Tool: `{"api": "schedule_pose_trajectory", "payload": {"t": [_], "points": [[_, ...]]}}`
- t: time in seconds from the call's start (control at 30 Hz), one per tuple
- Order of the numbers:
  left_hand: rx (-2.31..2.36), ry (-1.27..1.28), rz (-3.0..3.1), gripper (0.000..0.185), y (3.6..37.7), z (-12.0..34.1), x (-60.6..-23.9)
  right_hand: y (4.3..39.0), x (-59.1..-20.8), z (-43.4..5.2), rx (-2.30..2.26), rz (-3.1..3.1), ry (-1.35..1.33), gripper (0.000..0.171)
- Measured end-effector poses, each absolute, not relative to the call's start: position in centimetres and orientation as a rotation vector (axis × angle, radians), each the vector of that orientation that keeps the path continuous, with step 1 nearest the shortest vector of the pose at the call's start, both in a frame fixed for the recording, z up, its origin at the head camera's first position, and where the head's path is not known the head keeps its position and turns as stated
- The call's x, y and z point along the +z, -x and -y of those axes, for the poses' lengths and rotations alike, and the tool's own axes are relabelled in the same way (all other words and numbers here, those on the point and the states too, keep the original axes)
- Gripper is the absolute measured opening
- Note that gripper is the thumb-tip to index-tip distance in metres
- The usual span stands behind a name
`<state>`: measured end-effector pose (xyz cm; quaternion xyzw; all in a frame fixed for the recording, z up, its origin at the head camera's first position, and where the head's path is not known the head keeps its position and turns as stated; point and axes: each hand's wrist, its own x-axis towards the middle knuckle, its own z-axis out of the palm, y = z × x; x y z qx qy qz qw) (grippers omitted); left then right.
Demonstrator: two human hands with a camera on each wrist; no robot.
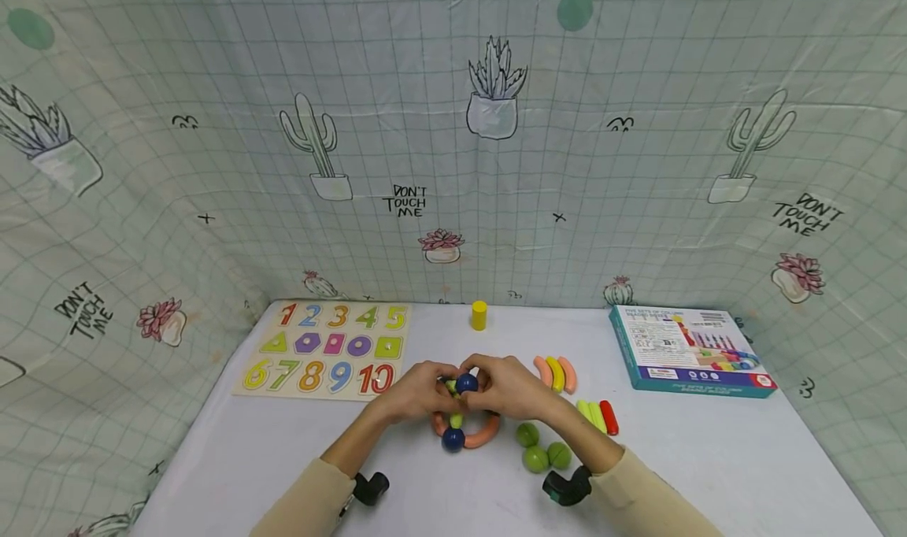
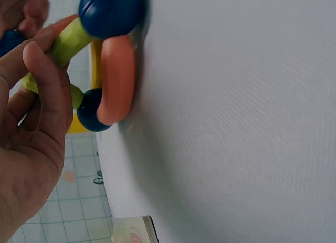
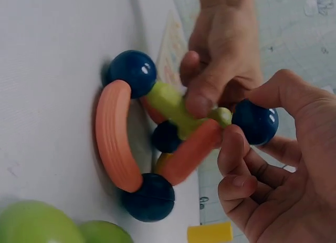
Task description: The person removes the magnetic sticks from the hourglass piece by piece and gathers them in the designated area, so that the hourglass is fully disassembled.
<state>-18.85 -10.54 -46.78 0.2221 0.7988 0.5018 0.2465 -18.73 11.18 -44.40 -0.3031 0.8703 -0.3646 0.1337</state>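
Two hands are seen from the head view meeting over the near middle of the white table (image 1: 708,458): the left hand (image 1: 418,391) and the right hand (image 1: 505,387) are closed together around the top of a small toy frame (image 1: 462,419) of dark blue balls and curved sticks. Its top blue ball (image 1: 466,383) is seen between the fingers, and a lower blue ball (image 1: 453,439) rests on the table nearer the person, so the frame stands upright. A number puzzle board (image 1: 326,349) lies far left, its number and shape pieces seated in their slots. A yellow cylinder (image 1: 479,315) stands at the far edge, a closed box (image 1: 687,349) lies far right, and loose curved sticks (image 1: 556,373) and green balls (image 1: 542,449) lie to the right.

From the left wrist view, only hidden detail is added: the left hand (image 2: 31,148) is curled around a green stick (image 2: 68,43), with an orange curved stick (image 2: 116,77) lying on the table between two blue balls.

From the right wrist view, the frame's shape is shown: an orange arc (image 3: 113,135) lies along the table, and green and orange sticks rise to the top ball (image 3: 255,121), pinched by the right hand (image 3: 283,164). The left hand (image 3: 220,64) pinches the green stick (image 3: 170,104).
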Motion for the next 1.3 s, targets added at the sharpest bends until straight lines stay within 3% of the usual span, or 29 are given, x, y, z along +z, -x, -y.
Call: {"api": "schedule_pose_trajectory", "payload": {"t": [0.17, 1.3], "points": [[1.293, -0.663, -2.293, 0.018, 18.94, 10.44, -46.91, 18.93, -43.98, -11.45, -1.11, -2.538, 0.845, 0.029], [1.22, -0.681, -2.363, 0.016, 19.25, 10.29, -46.95, 19.08, -43.85, -12.18, -1.088, -2.52, 0.787, 0.031]]}}
